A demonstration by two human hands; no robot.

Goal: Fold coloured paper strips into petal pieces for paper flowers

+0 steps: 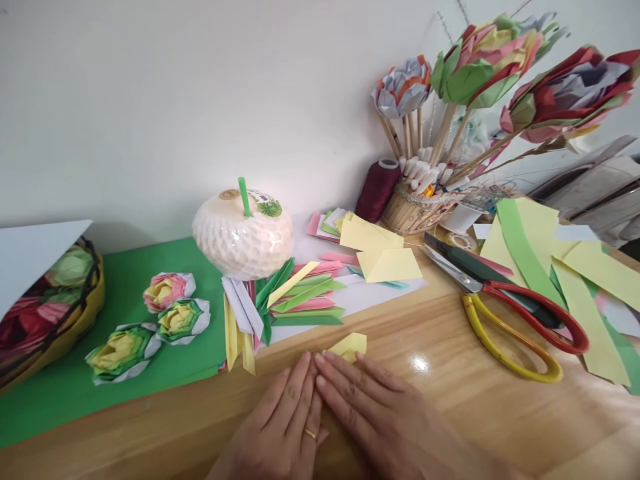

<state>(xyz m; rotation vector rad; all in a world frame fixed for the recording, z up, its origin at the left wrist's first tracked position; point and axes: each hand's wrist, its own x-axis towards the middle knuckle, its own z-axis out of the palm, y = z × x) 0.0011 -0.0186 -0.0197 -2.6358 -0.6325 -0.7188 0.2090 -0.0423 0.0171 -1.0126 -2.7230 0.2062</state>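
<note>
A small piece of yellow paper (351, 346) lies on the wooden table, its lower part covered by fingers. My left hand (283, 423) rests flat with its fingers stretched out, a gold ring on one of them, and its fingertips meet those of the other hand. My right hand (367, 407) lies flat too, fingers extended over the lower edge of the yellow paper. Just beyond them are folded paper strips (310, 293) in green, pink, yellow and white. Whatever lies under the palms is hidden.
Red-and-yellow scissors (520, 320) and paper offcuts (590, 300) lie at the right. Three paper flowers (123, 352) sit on a green sheet (145, 263) at the left, beside a basket (95, 293). A white coconut (243, 233) and a spool (379, 190) stand behind.
</note>
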